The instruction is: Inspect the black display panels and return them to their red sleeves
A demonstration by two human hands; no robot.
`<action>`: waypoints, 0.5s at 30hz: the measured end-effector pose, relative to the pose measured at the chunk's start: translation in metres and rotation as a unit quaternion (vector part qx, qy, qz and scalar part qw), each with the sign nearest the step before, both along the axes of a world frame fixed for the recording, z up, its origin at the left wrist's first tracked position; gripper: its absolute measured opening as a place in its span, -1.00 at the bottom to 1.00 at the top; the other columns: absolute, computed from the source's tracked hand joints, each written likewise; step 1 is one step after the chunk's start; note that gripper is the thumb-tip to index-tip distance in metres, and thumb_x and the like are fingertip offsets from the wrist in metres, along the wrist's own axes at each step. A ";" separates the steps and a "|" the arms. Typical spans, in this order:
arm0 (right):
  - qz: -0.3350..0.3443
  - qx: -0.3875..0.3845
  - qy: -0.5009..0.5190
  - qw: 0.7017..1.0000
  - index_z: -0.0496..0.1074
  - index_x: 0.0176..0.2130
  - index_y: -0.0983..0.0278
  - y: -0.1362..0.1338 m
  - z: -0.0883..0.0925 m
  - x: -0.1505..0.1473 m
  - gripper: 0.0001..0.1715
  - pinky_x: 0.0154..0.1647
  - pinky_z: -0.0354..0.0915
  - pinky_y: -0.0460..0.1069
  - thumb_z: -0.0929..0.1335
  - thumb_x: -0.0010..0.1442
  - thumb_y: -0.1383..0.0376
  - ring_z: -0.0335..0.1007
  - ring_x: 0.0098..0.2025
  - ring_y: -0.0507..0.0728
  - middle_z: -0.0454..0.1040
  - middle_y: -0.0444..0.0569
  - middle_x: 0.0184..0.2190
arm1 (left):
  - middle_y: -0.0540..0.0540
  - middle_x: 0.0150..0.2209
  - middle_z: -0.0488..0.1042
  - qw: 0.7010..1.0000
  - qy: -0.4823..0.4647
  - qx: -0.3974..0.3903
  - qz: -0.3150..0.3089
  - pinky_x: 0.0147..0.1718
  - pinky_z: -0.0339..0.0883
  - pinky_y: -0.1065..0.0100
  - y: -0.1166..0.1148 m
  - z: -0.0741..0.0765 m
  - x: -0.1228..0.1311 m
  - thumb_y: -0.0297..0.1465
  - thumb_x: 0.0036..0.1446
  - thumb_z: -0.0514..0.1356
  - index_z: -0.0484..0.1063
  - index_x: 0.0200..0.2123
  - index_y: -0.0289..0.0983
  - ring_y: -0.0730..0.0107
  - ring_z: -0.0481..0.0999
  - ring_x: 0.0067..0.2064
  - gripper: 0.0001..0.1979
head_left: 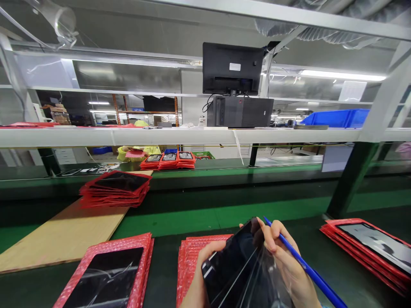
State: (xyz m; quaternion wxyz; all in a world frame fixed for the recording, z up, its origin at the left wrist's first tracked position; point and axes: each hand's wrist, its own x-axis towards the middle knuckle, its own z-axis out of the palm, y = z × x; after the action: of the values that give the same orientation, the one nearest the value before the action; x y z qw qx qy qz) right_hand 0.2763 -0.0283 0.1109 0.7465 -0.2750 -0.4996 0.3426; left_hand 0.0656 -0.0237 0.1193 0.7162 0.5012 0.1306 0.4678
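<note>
A black glass tablet screen (233,256) is tilted up in front of me. My left hand (202,267) is closed on its left edge, the thumb lying along the side. At the screen's top right corner, my right hand (290,265) pinches the edge of a clear protective film (268,280), which is creased and partly lifted off the glass. A slim blue pen-like tool (311,271) is also held in that hand, its tip pointing up and left. Beneath the screen lies a stack of red bubble-wrap sleeves (188,256).
To the left, a film-covered black screen (105,276) rests on red bubble wrap. More screens in red sleeves (112,192) are piled on a wooden board (64,229). A stack with grey-backed panels (375,244) sits at right, near a green post (353,179). Someone in yellow sleeves (154,149) works beyond.
</note>
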 end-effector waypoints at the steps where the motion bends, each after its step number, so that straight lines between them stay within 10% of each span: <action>1: -0.006 -0.012 -0.006 1.000 0.31 -0.42 0.17 0.000 0.002 0.000 -0.75 0.28 -0.10 0.25 0.47 -0.01 0.23 0.13 -0.57 -0.02 0.27 -0.29 -0.59 | -0.11 0.01 0.48 1.000 -0.010 -0.016 -0.007 0.19 0.04 0.07 0.003 0.000 0.003 -0.24 -0.19 0.42 0.48 -0.08 -0.08 -0.06 0.33 0.14 -0.49; 8: -0.001 -0.093 0.003 0.996 0.31 -0.49 0.19 -0.001 0.012 0.000 -0.72 0.26 0.02 0.11 0.49 -0.04 0.23 0.19 -0.50 -0.01 0.29 -0.28 -0.59 | -0.21 -0.07 0.52 0.987 -0.057 -0.142 -0.040 0.13 0.12 -0.01 0.005 0.011 0.005 -0.05 0.06 0.19 0.34 0.09 -0.28 -0.08 0.38 0.10 -0.39; 15: -0.014 -0.127 0.105 0.986 0.30 -0.50 0.16 0.000 0.002 0.005 -0.64 0.23 0.10 -0.05 0.55 -0.17 0.26 0.37 -0.10 0.05 0.30 -0.25 -0.57 | -0.07 0.14 0.39 0.969 -0.115 -0.208 -0.062 0.21 0.01 0.08 -0.010 0.014 -0.002 -0.07 0.14 0.12 0.15 0.22 -0.03 0.09 0.26 0.21 -0.42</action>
State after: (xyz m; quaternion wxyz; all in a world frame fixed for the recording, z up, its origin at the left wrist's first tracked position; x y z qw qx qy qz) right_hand 0.2808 -0.0279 0.1126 0.7584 -0.3371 -0.3673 0.4199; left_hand 0.0638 -0.0338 0.1336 0.8426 0.2907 0.1104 0.4397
